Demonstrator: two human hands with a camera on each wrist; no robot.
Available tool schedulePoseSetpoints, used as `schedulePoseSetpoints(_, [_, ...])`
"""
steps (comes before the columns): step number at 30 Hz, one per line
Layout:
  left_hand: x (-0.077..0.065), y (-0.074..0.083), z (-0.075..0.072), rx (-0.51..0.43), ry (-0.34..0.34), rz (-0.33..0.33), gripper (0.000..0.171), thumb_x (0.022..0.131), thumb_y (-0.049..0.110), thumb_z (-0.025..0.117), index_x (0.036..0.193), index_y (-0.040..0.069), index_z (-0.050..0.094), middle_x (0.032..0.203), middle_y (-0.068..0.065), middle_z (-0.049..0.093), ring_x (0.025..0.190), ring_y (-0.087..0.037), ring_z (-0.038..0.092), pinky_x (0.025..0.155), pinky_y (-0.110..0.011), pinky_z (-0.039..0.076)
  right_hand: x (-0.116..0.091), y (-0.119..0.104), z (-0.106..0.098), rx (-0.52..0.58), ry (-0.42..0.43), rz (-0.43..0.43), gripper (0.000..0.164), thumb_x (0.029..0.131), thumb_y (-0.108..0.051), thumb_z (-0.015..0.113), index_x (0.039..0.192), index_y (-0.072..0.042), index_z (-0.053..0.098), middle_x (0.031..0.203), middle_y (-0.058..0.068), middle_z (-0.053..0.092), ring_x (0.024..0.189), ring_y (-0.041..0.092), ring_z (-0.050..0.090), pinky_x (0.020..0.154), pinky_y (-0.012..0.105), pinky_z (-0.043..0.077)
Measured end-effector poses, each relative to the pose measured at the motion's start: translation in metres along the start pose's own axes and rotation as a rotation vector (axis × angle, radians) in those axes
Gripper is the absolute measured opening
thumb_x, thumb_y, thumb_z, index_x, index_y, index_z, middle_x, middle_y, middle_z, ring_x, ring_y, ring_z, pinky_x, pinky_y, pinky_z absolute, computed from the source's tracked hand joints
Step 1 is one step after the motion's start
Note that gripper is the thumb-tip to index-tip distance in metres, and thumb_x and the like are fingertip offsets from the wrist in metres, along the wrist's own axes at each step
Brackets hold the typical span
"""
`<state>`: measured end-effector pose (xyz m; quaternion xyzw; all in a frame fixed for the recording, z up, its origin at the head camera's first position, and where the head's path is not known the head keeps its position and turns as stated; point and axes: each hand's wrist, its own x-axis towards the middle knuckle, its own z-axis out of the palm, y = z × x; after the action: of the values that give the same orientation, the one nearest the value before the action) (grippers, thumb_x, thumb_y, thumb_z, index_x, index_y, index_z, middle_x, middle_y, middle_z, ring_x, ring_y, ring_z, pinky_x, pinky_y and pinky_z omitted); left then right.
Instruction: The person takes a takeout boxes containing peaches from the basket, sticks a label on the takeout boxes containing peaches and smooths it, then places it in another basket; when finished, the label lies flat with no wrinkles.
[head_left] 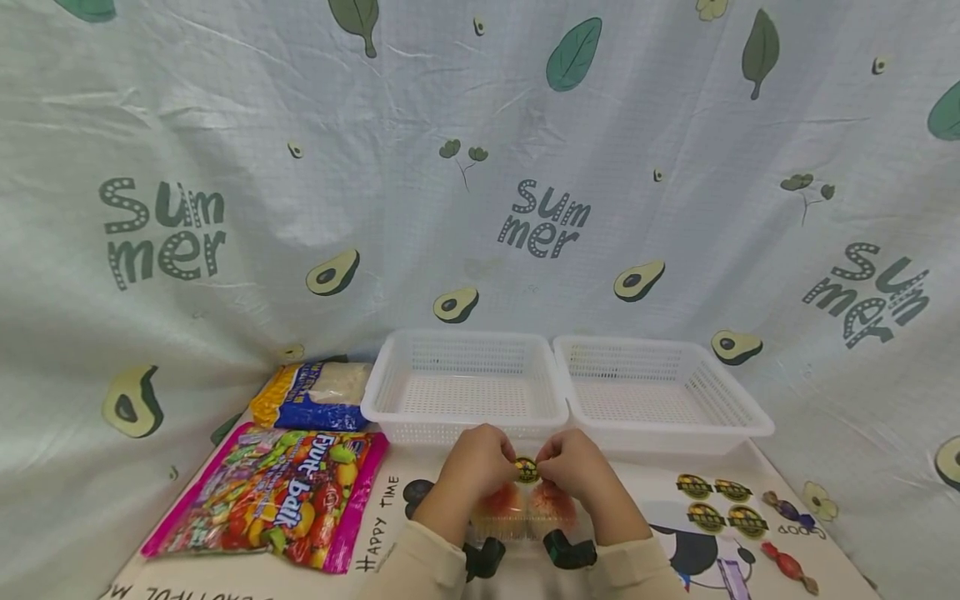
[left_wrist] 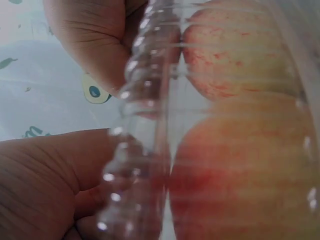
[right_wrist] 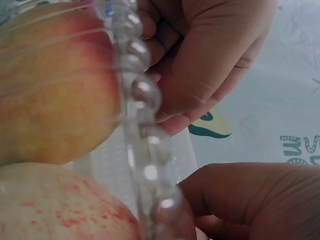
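Note:
My left hand (head_left: pixel 483 462) and right hand (head_left: pixel 573 467) meet at the far edge of a clear ridged plastic box (head_left: pixel 504 528). Between their fingertips is a round black-and-gold sticker (head_left: pixel 527 471), pinched at its left side by the left hand and at its right side by the right. Red-and-yellow peaches (left_wrist: pixel 245 170) show through the box's wall in both wrist views. In the right wrist view, the fingers of both hands are bent just beyond the beaded box edge (right_wrist: pixel 145 107), which partly hides the fingertips.
Two white plastic baskets (head_left: pixel 465 421) (head_left: pixel 667 432) stand side by side behind the hands. A pink candy bag (head_left: pixel 281 500) and a blue-yellow packet (head_left: pixel 322 396) lie left. On the right are several round stickers (head_left: pixel 705 517), a red candy (head_left: pixel 787 567) and a dark-wrapped candy (head_left: pixel 787 510).

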<state>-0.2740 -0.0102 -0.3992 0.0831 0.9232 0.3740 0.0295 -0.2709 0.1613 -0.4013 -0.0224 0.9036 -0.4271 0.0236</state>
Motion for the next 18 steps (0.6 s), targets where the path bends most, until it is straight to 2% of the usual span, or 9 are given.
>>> schedulePoseSetpoints(9, [-0.003,-0.0012,0.0,0.001,-0.024,-0.006,0.015,0.075,0.012,0.085,0.084,0.009,0.073,0.081,-0.003,0.066,0.071,-0.02,0.058,0.061,-0.036,0.053,0.0013,0.0049,-0.0001,-0.015,-0.043,0.009,0.006,0.077,0.0,0.074,0.077,-0.003,0.069,0.071,0.006,0.064,0.061,0.017,0.059,0.054,0.029,0.052])
schedulePoseSetpoints(18, [-0.0036,-0.0036,-0.001,-0.038,-0.018,0.005,0.016,0.073,0.007,0.083,0.083,0.007,0.07,0.078,-0.004,0.064,0.067,-0.021,0.059,0.056,-0.034,0.05,-0.0027,0.0056,-0.0034,0.082,-0.082,0.034,0.012,0.077,0.001,0.078,0.083,0.002,0.068,0.075,0.01,0.065,0.057,0.016,0.063,0.053,0.029,0.058])
